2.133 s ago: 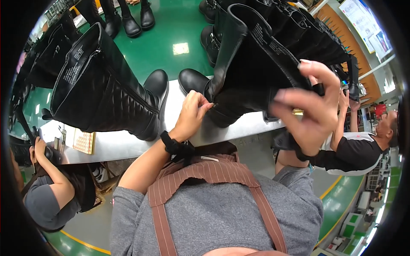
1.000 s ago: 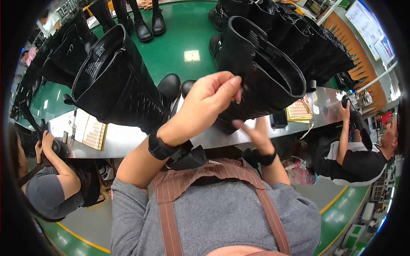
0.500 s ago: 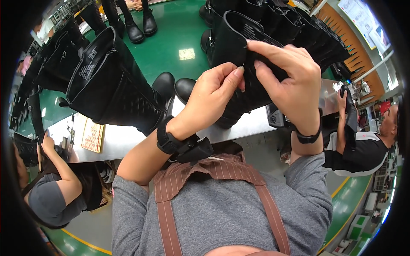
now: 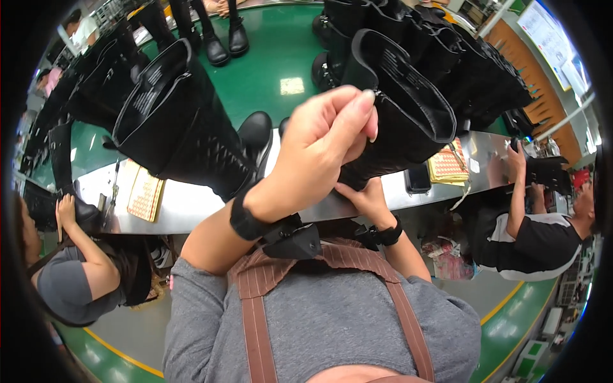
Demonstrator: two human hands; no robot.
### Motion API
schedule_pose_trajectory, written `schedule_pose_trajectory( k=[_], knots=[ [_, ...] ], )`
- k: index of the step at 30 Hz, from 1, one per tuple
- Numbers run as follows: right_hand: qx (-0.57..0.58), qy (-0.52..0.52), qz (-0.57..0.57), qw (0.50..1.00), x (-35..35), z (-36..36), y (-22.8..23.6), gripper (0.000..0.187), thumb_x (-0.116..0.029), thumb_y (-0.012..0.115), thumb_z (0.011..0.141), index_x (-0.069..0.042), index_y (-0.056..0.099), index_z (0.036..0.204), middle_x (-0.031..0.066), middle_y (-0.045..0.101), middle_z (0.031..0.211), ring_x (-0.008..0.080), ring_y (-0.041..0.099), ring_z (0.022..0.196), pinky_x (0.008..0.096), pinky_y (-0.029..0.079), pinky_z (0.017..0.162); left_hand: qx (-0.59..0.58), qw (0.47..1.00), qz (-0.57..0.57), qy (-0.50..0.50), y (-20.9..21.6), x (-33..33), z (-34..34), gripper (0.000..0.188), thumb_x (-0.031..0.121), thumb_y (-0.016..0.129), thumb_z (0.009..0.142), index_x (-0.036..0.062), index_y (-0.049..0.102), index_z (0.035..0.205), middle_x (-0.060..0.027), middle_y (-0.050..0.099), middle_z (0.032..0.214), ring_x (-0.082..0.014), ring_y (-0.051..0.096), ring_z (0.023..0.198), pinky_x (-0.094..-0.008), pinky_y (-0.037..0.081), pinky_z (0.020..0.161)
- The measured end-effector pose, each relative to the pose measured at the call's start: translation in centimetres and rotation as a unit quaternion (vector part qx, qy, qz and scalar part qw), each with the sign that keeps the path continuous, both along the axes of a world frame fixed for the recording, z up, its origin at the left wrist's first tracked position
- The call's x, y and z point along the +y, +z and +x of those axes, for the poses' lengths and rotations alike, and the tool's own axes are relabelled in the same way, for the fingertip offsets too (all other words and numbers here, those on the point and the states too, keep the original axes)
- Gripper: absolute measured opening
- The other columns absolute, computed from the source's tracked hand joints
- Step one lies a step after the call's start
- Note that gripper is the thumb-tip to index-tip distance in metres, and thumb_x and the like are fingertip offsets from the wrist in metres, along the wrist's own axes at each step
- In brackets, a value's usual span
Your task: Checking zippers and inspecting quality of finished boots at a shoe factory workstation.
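A tall black lace-up boot (image 4: 399, 137) stands in front of me, its open top toward me. My left hand (image 4: 325, 137) is closed in a pinch at the left side of its rim; anything small between the fingertips is hidden. Lower down, my right hand (image 4: 370, 199) grips the boot near its ankle, the thumb showing and most fingers hidden behind the shaft. A second tall black boot (image 4: 185, 121) stands to the left, with lettering on its lining and lacing down its front. Neither hand touches that one.
Rows of black boots (image 4: 479, 70) stand at the far right, with more at the far left. A metal-edged green table (image 4: 255, 70) carries them. Patterned booklets (image 4: 145, 195) and a black device (image 4: 418, 179) lie near its edge. Co-workers (image 4: 530, 236) handle boots on both sides.
My right hand has moved from the boot's rim down to its ankle. My left hand stays pinched at the rim. The view has shifted slightly, and the booklet and device at right now show.
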State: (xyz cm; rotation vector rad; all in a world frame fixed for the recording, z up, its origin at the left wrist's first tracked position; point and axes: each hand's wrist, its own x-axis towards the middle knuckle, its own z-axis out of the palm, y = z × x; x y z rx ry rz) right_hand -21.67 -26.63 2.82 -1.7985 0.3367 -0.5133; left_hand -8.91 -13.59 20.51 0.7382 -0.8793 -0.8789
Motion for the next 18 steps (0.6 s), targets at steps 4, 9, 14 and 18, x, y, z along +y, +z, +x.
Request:
schedule_pose_trajectory(
  k=[4, 9, 14, 18],
  knots=[
    [-0.004, -0.008, -0.048, 0.999, 0.9, 0.3, -0.3, 0.043, -0.004, 0.077, 0.074, 0.005, 0.061, 0.113, 0.0091, 0.066, 0.108, 0.0167, 0.061, 0.099, 0.0322, 0.046, 0.092, -0.068, 0.998, -0.002, 0.011, 0.9, 1.2, 1.6, 0.032, 0.026, 0.045, 0.101, 0.0025, 0.058, 0.083, 0.0034, 0.046, 0.066, -0.0031, 0.035, 0.054, -0.0190, 0.028, 0.049],
    [0.032, 0.062, 0.012, 0.997, 0.1, 0.1, 0.5, 0.055, -0.012, 0.079, 0.072, 0.003, 0.057, 0.120, 0.0093, 0.063, 0.114, 0.0193, 0.057, 0.106, 0.0324, 0.042, 0.096, -0.316, 0.931, 0.122, 0.136, -2.1, 7.1, 2.1, 0.029, 0.023, 0.050, 0.098, -0.0018, 0.062, 0.088, -0.0012, 0.052, 0.069, -0.0067, 0.045, 0.063, -0.0228, 0.038, 0.058],
    [0.066, 0.077, 0.038, 0.994, -1.7, -0.1, 0.4, 0.069, -0.018, 0.083, 0.069, 0.003, 0.052, 0.127, 0.0104, 0.057, 0.124, 0.0197, 0.052, 0.115, 0.0330, 0.037, 0.102, -0.350, 0.748, 0.554, 0.104, -5.8, 16.2, 3.5, 0.030, 0.027, 0.069, 0.086, -0.0021, 0.062, 0.083, -0.0049, 0.055, 0.070, -0.0097, 0.052, 0.065, -0.0246, 0.041, 0.059],
    [0.174, 0.196, -0.016, 0.965, -2.9, 1.2, 1.7, 0.085, -0.023, 0.083, 0.070, -0.001, 0.039, 0.139, 0.0145, 0.049, 0.136, 0.0231, 0.048, 0.121, 0.0340, 0.035, 0.104, -0.352, 0.690, 0.512, 0.371, -10.7, 19.1, 4.2, 0.052, 0.037, 0.079, 0.076, -0.0003, 0.060, 0.107, -0.0079, 0.063, 0.086, -0.0120, 0.056, 0.075, -0.0271, 0.047, 0.062]
  ],
)
